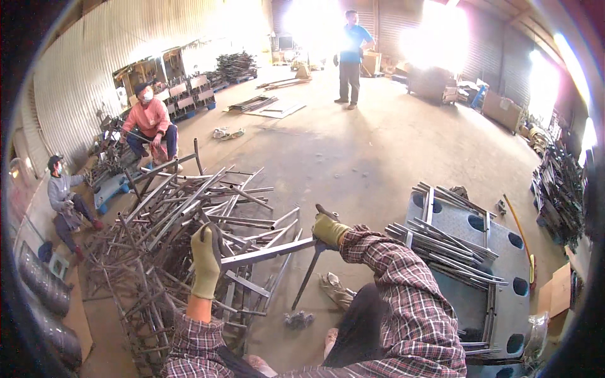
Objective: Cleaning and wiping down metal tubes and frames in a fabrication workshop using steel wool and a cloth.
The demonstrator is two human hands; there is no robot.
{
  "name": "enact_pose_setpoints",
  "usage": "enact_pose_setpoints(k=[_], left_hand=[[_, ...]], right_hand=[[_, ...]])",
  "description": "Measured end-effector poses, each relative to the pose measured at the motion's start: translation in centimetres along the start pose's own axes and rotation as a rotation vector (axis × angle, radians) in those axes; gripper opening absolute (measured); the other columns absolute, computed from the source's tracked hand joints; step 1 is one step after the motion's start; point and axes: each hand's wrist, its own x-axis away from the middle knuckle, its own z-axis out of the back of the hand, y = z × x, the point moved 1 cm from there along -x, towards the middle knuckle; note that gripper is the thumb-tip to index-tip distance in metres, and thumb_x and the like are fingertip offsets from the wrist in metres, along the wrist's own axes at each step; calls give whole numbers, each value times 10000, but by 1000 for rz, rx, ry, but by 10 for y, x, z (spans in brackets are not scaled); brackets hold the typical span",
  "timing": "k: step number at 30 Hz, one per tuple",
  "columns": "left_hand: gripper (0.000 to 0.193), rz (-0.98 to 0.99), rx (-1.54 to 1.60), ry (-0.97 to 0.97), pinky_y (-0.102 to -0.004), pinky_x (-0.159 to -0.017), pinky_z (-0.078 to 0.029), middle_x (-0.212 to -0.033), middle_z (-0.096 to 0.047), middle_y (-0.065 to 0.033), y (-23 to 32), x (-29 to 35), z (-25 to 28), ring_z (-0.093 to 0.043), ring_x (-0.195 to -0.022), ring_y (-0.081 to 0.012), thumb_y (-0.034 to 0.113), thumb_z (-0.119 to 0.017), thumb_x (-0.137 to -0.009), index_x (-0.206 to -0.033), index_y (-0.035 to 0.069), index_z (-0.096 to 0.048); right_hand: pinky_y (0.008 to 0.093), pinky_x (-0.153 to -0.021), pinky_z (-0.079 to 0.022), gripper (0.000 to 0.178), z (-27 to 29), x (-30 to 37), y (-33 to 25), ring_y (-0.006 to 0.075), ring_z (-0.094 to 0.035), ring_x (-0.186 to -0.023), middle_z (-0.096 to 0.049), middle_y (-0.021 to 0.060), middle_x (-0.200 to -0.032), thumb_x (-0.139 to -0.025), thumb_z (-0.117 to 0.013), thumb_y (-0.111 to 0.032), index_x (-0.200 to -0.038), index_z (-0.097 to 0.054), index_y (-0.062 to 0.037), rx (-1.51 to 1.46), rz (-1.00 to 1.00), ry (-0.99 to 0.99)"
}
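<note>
Both of my hands wear yellow-green work gloves with dark fingers. A metal tube frame (268, 253) spans between them, its flat bar slanting up to the right and one dark leg dropping below the right end. My right hand (329, 229) is closed round that right corner, thumb pointing up. At the bar's left end my left hand (207, 261) is closed on the frame; its fingertips are partly hidden. Just beyond and left of the frame rises a large tangled pile of metal tube frames (170, 233), close to my left hand.
At right, a blue-grey plastic pallet (450, 233) carries stacked metal tubes (441, 252). Crumpled gloves (336, 290) lie near my knee. Two seated people (151, 123) (63, 189) are at left; another person (353, 57) stands at the back. Black drums (44, 283) line the left.
</note>
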Motion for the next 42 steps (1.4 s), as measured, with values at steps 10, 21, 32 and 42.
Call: enact_pose_setpoints(k=[10,21,32,42], left_hand=[[368,-71,-57,8,-239,-496,-306,-677,-468,40,1,2,7,-389,-556,-49,332,-451,-1016,-780,60,-525],[390,12,-57,33,-262,-553,-322,-661,-464,38,7,16,-31,-395,-624,-62,333,-510,-981,-710,54,-530],[338,203,30,-50,-267,-502,-381,-630,-554,-6,9,-21,-56,-476,-526,-81,270,-527,-956,-726,36,-608],[349,-61,-352,25,-387,-624,-440,-695,-615,-177,17,21,-63,-588,-627,-256,295,-515,-902,-782,-15,-624]], right_hand=[[451,-728,-527,164,-1,16,-30,369,-662,-853,-674,166,-849,-747,-635,-122,-904,-669,-89,-809,-70,218],[323,-870,-505,232,112,5,-105,182,-635,-941,-697,59,-1048,-842,-652,-46,-1068,-672,-2,-1829,-107,916],[430,-961,-483,442,32,-31,-197,282,-617,-1026,-627,140,-1162,-943,-420,-356,-1207,-559,-30,-3216,76,1217],[410,-1064,-368,681,164,-76,-196,285,-480,-1244,-490,112,-1383,-932,-426,-591,-1420,-408,-115,-3375,236,1070]])
